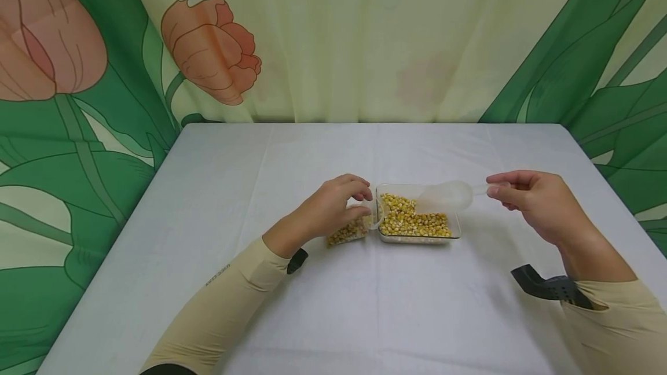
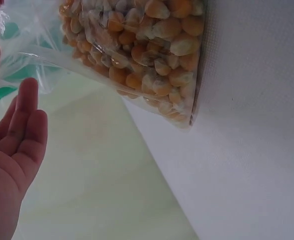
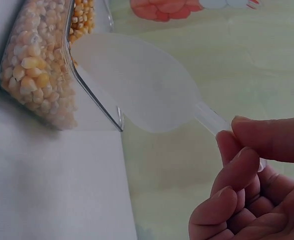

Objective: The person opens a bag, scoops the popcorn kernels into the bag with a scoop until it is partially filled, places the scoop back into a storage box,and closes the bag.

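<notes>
My right hand [image 1: 537, 201] pinches the thin handle of a translucent white plastic scoop [image 1: 449, 197] between thumb and fingers. The scoop's bowl dips over the right part of a clear rectangular container [image 1: 455, 230], which holds yellow corn kernels [image 1: 411, 225]. Left of the container stands a clear plastic bag [image 1: 348, 232], partly filled with corn kernels [image 2: 151, 55]. My left hand [image 1: 333, 204] holds the bag's loose upper film by thumb and index finger at its mouth, while the other fingers [image 2: 29, 125] extend beside it. The hand covers part of the bag in the head view.
A white cloth covers the table [image 1: 312, 311]. Behind it hangs a curtain [image 1: 354, 39] printed with flowers and green leaves, coming down to the table's back edge. Black straps [image 1: 552, 288] sit at the wrists over beige sleeves.
</notes>
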Tool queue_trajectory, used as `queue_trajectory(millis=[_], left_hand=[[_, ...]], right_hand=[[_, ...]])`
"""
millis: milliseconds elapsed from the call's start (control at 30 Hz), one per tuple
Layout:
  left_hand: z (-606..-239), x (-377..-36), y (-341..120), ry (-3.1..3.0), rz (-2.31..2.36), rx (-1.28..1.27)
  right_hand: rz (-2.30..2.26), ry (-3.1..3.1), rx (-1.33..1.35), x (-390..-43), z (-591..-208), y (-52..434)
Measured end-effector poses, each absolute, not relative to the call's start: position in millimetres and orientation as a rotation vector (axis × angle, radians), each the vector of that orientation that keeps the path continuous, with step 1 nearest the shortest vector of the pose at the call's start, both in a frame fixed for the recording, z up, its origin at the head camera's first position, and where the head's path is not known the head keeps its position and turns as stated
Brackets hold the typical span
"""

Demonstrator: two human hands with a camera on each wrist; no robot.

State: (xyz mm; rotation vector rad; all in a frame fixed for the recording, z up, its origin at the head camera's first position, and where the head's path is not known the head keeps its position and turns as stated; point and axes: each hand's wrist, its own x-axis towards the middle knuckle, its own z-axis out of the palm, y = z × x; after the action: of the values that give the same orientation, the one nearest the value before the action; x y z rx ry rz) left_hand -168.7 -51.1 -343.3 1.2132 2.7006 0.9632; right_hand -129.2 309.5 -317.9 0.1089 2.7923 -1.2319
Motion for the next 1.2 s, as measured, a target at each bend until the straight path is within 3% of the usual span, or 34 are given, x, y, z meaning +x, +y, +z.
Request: queue_trajectory(millis=[900,1200], left_hand=[[-346,-171,-48,2.701,0.957,1.022],[-346,-171,-47,2.713,0.973,1.050]], right_hand=[[-1.104,2.865,0.150,-125,-305,295],[-1.111,2.845,0.105,-128,-319,286]])
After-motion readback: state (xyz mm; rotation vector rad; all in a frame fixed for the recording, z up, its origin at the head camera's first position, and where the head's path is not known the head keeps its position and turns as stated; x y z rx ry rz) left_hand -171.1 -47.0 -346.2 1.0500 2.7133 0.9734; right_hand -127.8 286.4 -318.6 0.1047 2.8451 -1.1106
